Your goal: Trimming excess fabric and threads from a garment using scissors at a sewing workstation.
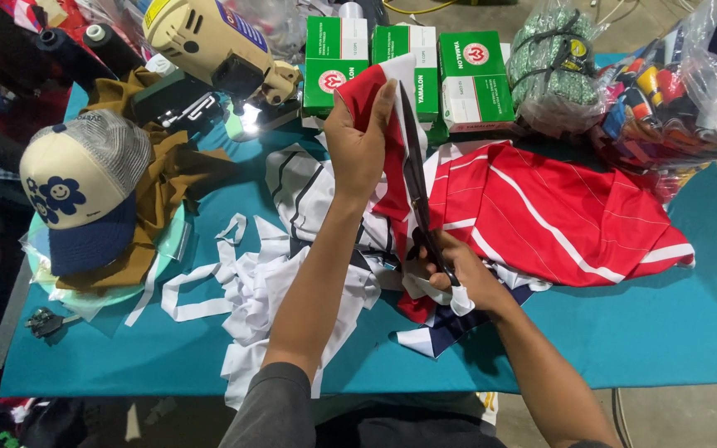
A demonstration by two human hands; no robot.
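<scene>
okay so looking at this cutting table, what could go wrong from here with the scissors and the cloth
The long black scissors in the right hand run up close beside the left hand holding the red and white cloth strip; a slip might nick those fingers. The loose white fabric scraps heaped under both arms could snag and pull the cut off line.

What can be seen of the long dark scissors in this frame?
The long dark metal scissors point away from the person, blades slightly parted and running up along a strip of red and white fabric. The right hand works the handles, which it mostly hides; the left hand holds the strip taut above the teal table. The blades look plain and unmarked.
</scene>
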